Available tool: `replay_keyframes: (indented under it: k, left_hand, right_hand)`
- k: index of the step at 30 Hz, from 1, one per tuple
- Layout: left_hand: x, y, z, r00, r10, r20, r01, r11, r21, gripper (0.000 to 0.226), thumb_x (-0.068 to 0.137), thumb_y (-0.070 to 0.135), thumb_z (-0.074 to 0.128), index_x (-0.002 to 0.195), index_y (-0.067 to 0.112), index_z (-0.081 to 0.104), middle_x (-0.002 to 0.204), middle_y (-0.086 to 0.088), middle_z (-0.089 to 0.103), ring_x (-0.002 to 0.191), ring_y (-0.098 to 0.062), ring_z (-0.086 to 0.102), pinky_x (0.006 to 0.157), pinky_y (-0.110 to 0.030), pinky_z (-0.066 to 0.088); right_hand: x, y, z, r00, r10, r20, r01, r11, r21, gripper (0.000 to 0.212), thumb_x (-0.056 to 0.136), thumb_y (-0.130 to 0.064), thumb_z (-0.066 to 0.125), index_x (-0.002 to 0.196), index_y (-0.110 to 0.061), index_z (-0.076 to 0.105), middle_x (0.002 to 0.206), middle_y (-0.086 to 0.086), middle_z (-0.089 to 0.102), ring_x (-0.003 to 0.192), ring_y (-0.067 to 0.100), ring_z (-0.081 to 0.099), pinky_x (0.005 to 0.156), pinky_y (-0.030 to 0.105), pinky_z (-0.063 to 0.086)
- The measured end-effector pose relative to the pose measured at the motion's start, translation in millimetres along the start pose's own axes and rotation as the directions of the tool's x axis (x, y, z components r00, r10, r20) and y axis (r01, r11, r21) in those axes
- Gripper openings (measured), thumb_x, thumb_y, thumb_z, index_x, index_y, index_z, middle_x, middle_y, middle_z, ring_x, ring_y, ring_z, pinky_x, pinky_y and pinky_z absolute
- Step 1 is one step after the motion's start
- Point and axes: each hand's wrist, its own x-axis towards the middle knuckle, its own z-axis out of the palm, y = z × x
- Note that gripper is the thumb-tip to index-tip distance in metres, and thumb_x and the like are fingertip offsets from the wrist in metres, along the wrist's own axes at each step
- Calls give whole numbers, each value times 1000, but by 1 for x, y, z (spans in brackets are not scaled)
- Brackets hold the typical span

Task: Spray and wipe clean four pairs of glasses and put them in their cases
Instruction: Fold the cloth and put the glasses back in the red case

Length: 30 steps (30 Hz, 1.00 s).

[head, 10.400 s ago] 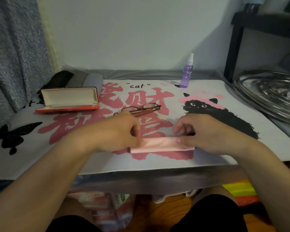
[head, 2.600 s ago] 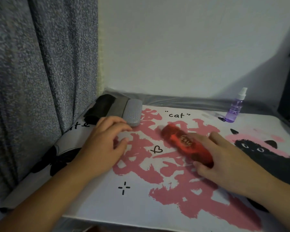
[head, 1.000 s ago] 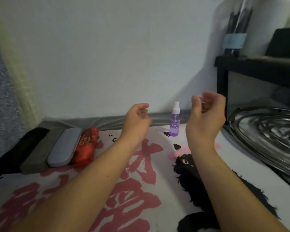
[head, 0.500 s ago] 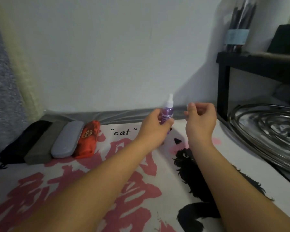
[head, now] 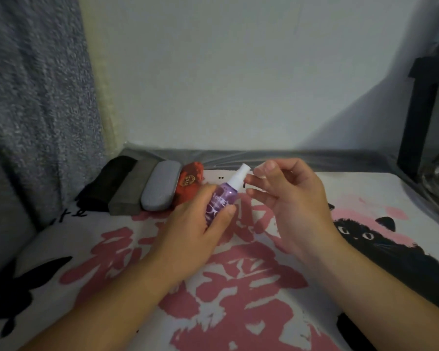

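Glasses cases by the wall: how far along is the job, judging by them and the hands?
Four cases, black case, dark grey case, light grey case and red case, lie closed side by side; no glasses or cloth show. The left hand grips the purple spray bottle, tilted, the right hand beside its nozzle, loosely curled. Likely only the bottle remains to put down.
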Motion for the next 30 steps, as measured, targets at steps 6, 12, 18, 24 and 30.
replay_keyframes:
  k: [6,12,18,24,30]
  left_hand:
    - [-1,1,3,998,25,65,-29,998,56,20,98,50,54,115,41,52,83,10,62,65,-9,60,60,-46,52]
    - [-1,1,8,998,40,42,-42,998,51,22,99,48,47,116,36,51,80,10,62,65,-7,60,57,-39,50]
    - [1,-3,12,999,40,23,-41,997,62,27,97,48,41,120,33,46,80,10,62,62,-8,59,51,-38,48]
    - [6,-1,11,1000,15,18,-13,995,-96,30,98,43,43,127,36,47,93,14,65,77,-3,64,62,-25,51]
    - [8,2,9,992,34,123,-29,999,-41,49,99,29,56,141,41,35,119,11,65,99,-7,67,79,-39,59]
  right_hand:
    - [1,5,-1,997,-80,-13,74,959,-273,8,92,-12,72,89,-11,65,93,13,72,88,32,73,80,53,60]
    - [-11,13,2,992,-83,99,115,914,-388,15,95,-17,67,106,-18,57,97,5,72,86,25,72,80,51,59]
    - [-12,19,14,978,-28,205,102,926,-362,38,91,-12,71,112,-27,43,104,5,74,90,22,72,70,31,57]
    - [-11,23,14,964,42,261,48,943,-331,55,89,-16,72,132,-34,43,106,2,73,103,21,69,85,34,57]
    - [-9,20,7,967,27,252,71,925,-373,13,93,-11,68,105,-13,71,93,11,74,79,19,72,66,30,56]
